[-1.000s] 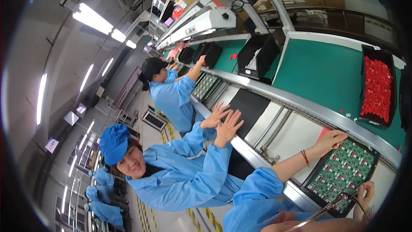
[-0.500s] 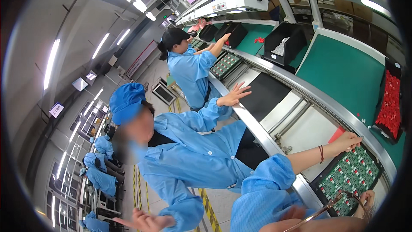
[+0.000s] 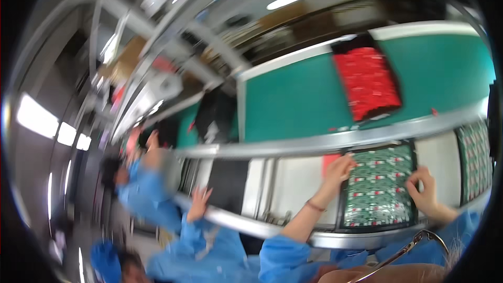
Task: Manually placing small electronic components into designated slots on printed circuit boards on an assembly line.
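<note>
A green circuit board panel (image 3: 380,188) with small red and white parts lies in a black frame (image 3: 343,207) on the conveyor. My left hand (image 3: 339,172) is at the panel's upper left edge, fingers drawn together; what they hold, if anything, is too blurred to name. By the right edge of the frame, my right hand (image 3: 425,191) is closed, thumb and forefinger curled into a ring. Whatever may be between those fingertips cannot be made out. A red piece (image 3: 329,162) shows just behind my left hand.
Beyond the metal rail (image 3: 293,144), a black bin of red parts (image 3: 369,81) stands on a green bench top (image 3: 293,97). Another board panel (image 3: 476,162) lies at right. Co-workers in blue are at left; one's hand (image 3: 198,204) rests near a black sheet (image 3: 228,183).
The view has swung to the right and blurred. My right hand, partly hidden low before, now shows plainly beside the frame. My left hand stays near the panel's upper left edge.
</note>
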Demonstrator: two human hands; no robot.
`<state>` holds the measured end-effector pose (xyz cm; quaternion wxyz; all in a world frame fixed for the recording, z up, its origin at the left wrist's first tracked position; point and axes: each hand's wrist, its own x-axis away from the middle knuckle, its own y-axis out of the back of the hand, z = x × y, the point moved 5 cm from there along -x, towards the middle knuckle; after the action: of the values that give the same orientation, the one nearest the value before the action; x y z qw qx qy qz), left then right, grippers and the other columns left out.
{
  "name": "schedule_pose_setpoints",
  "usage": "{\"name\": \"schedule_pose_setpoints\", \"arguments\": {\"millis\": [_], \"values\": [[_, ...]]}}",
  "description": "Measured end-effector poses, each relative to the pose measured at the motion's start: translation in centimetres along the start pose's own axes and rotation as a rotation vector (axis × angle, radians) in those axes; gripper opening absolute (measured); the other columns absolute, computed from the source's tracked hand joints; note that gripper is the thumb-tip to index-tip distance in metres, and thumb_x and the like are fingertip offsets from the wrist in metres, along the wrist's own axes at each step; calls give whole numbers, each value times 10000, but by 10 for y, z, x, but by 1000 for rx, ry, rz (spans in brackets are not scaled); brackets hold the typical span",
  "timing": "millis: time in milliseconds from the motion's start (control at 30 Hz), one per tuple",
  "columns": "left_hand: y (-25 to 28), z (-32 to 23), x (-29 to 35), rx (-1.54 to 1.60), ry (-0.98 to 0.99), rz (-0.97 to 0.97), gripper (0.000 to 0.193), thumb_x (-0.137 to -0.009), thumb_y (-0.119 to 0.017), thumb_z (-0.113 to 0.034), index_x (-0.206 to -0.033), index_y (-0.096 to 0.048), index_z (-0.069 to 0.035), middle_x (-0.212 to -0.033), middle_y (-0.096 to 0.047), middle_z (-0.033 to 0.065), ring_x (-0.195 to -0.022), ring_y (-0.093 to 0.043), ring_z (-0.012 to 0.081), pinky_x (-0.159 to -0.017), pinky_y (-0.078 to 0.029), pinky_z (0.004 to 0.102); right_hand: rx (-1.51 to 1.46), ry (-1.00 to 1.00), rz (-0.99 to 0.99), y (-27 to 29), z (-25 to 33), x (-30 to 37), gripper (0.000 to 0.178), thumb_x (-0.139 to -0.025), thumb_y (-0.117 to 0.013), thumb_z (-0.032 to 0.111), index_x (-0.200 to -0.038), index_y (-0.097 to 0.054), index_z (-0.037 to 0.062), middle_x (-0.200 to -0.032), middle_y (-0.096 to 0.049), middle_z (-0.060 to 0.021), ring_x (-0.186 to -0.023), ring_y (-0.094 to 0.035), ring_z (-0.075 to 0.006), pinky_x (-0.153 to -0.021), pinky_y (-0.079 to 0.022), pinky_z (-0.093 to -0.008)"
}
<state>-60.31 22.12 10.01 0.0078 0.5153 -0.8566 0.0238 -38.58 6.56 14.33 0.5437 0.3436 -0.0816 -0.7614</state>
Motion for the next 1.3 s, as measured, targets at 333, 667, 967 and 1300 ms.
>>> {"name": "schedule_pose_setpoints", "arguments": {"millis": [333,667,967,1300], "values": [[-64,-5,-63,201,150,-65,135,-864,-486,-89,-894,-538,32,-587,-374,-6,-486,-320,56,-424,-242,196,13,-200,101,53,-83,-41,84,-796,-605,217,-809,-588,136,-783,-586,47,-862,-518,-144,-1011,-159,-539],[-82,-7,-65,227,258,-203,112,-860,-468,-66,-880,-552,5,-570,-370,-15,-443,-302,57,-421,-250,192,-27,-122,195,45,-89,-41,141,-826,-577,249,-884,-567,121,-829,-585,11,-898,-517,-179,-958,-274,-533],[-20,17,-55,307,197,-36,148,-898,-491,-135,-995,-539,-34,-674,-464,-5,-553,-369,48,-470,-270,181,-342,-409,104,10,-66,-37,102,-761,-649,92,-812,-592,24,-737,-613,-36,-635,-573,-125,-578,-452,-256],[-41,-19,-29,615,21,-240,116,-903,-495,-127,-974,-505,-36,-728,-469,-8,-608,-397,44,-530,-330,182,-1032,-730,200,24,-84,11,74,-816,-562,66,-796,-511,16,-696,-562,-66,-655,-564,-145,-630,-432,-263]]}}
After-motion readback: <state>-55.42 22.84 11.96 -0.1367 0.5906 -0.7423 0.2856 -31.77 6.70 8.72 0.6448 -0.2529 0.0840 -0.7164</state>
